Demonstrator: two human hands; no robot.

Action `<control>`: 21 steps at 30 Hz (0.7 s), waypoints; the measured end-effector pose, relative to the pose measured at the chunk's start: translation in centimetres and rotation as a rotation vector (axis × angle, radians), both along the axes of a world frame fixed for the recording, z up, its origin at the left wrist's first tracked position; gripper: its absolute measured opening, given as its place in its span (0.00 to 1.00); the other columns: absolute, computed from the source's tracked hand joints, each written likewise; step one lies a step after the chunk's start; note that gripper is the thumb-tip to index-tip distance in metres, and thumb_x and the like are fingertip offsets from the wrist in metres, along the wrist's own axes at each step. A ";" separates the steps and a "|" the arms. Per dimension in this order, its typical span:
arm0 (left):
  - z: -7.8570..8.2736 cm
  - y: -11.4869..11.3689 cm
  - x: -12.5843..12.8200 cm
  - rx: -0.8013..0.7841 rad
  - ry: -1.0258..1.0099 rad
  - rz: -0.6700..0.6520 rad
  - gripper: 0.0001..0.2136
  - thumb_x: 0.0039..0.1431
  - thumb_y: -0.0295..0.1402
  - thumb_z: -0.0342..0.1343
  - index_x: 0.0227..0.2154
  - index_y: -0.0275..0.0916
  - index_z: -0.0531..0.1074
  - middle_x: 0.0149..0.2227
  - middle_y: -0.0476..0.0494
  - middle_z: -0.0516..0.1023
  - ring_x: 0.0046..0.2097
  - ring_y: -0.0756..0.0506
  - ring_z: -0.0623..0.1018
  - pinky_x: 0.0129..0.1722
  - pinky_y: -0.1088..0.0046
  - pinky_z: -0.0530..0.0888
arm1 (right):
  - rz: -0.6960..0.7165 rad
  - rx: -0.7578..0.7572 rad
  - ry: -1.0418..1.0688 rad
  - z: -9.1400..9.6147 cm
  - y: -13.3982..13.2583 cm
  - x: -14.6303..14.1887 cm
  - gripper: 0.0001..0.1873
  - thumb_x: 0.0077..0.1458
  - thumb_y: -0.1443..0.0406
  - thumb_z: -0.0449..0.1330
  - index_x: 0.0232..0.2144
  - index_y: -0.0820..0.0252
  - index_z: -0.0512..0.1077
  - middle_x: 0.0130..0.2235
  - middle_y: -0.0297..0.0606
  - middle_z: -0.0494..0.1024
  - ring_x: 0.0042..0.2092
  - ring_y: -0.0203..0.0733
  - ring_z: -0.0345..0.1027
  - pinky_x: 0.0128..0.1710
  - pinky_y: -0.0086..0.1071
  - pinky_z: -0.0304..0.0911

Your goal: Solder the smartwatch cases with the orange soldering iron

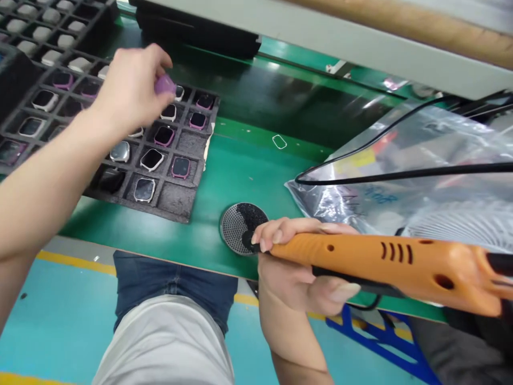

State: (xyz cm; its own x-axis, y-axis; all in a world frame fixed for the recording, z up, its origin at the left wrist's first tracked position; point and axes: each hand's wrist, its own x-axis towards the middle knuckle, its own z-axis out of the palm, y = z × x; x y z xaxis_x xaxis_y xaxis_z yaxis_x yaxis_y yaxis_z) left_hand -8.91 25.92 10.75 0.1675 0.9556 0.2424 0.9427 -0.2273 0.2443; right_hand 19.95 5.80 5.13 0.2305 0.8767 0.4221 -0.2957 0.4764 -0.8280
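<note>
My left hand (128, 88) hovers over a black foam tray (176, 199) and pinches a small purple watch case (165, 84) between its fingertips. The tray's pockets hold several watch bodies, some purple-rimmed (180, 167), some silver (145, 189). My right hand (298, 264) is wrapped round an orange electric screwdriver (401, 264) that lies across the table's front edge. The screwdriver's tip end rests at a round perforated screw dish (239, 227) holding dark screws.
A green bench mat (240, 171) covers the table. Clear plastic bags (420, 176) with black cables (401, 175) over them lie at the right. A second tray of grey parts (44, 32) sits far left. A blue frame (380, 337) stands below the table edge.
</note>
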 end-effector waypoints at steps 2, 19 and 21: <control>-0.3 -7.3 1.4 0.036 -0.004 -0.131 0.18 0.73 0.38 0.60 0.60 0.36 0.75 0.55 0.40 0.81 0.58 0.33 0.78 0.64 0.45 0.71 | 0.006 -0.014 -0.006 -0.1 0.1 -0.1 0.23 0.62 0.43 0.63 0.52 0.46 0.73 0.32 0.28 0.75 0.26 0.37 0.68 0.25 0.37 0.70; -10.2 -26.3 7.4 -0.017 -0.261 -0.475 0.12 0.75 0.28 0.58 0.56 0.40 0.79 0.53 0.37 0.83 0.54 0.38 0.77 0.55 0.53 0.69 | 0.028 -0.073 -0.025 -0.6 -0.3 -0.8 0.23 0.62 0.42 0.64 0.51 0.46 0.75 0.34 0.29 0.75 0.27 0.38 0.68 0.26 0.38 0.69; -10.4 -26.1 7.6 -0.009 -0.275 -0.479 0.12 0.74 0.27 0.59 0.56 0.39 0.80 0.53 0.37 0.82 0.53 0.38 0.77 0.55 0.54 0.69 | 0.035 -0.082 -0.028 -0.6 -0.3 -0.8 0.23 0.63 0.43 0.64 0.51 0.46 0.75 0.34 0.29 0.75 0.28 0.39 0.68 0.27 0.38 0.69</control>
